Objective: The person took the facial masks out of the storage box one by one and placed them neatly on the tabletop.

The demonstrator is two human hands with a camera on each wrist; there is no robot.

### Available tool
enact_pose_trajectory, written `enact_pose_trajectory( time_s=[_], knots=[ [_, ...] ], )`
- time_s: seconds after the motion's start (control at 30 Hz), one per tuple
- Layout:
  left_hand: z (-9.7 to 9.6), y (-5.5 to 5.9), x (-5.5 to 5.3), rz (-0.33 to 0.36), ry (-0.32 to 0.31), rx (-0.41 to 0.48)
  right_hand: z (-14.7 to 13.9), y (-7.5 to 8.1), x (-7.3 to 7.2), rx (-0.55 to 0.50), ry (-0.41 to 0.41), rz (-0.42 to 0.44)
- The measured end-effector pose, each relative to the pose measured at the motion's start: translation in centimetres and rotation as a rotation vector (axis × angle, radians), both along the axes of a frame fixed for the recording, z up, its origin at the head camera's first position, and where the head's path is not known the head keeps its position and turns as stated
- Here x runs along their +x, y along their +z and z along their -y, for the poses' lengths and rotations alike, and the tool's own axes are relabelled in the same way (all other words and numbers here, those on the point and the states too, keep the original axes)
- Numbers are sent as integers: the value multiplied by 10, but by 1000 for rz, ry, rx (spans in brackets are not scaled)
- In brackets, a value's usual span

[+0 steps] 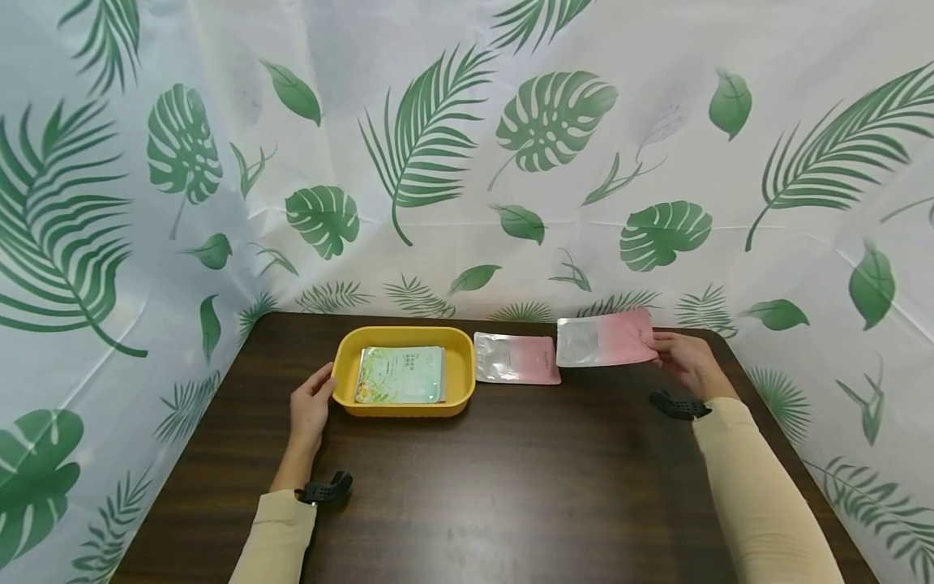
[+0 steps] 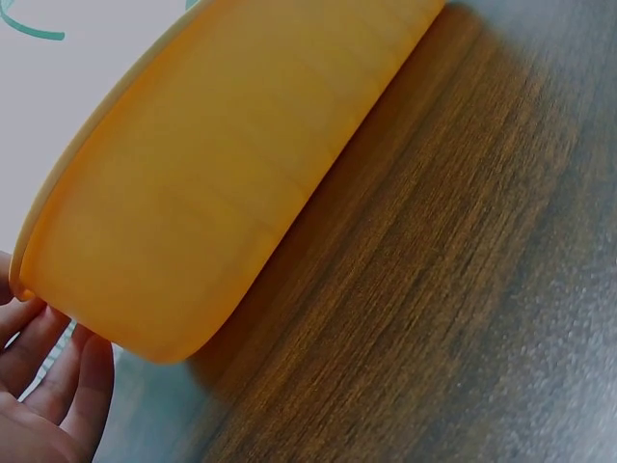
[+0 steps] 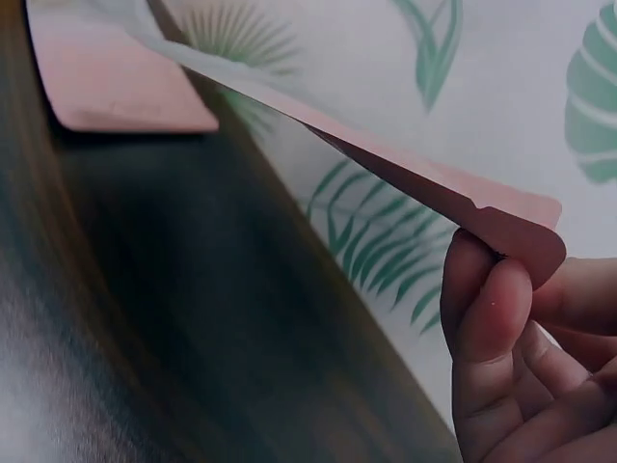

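Note:
My right hand point(image 1: 684, 359) pinches one end of a pink and silver sheet mask packet point(image 1: 606, 339). In the right wrist view the packet point(image 3: 386, 164) slants up off the table, its pink corner between thumb and fingers. Left of it, a second pink and silver packet point(image 1: 516, 359) lies on the table beside the yellow plastic bin point(image 1: 410, 411). Inside the bin rests a green and white packet point(image 1: 401, 375) with a leafy print. My left hand point(image 1: 310, 405) holds the bin's left end; the left wrist view has its fingers point(image 2: 92, 386) bent up under the rim.
The dark wooden table point(image 1: 511, 487) reaches back to a white cloth point(image 1: 452, 162) printed with green leaves, which hangs behind and at both sides. Each wrist wears a black strap device, one on the left point(image 1: 324, 489) and one on the right point(image 1: 679, 405).

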State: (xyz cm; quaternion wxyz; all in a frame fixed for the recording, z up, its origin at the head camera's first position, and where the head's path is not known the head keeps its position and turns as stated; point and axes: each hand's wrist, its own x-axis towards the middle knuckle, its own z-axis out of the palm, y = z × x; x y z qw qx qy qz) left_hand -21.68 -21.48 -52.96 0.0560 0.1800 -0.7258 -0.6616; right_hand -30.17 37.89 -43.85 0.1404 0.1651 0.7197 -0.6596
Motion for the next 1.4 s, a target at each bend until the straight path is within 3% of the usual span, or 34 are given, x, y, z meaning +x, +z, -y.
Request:
enact_pose_trajectory(
  time_s=[0.43, 0.9, 1.13, 1.4],
  knots=[
    [0, -1, -1, -3, 1, -4, -7, -25, -9, 89, -3, 14],
    [1, 0, -1, 3, -3, 0, -11, -39, -17, 224, -8, 21],
    [1, -1, 0, 12, -12, -2, -4, -56, -18, 441, -24, -53],
    [1, -2, -2, -4, -8, 0, 2, -57, -21, 746, 17, -89]
  ],
)
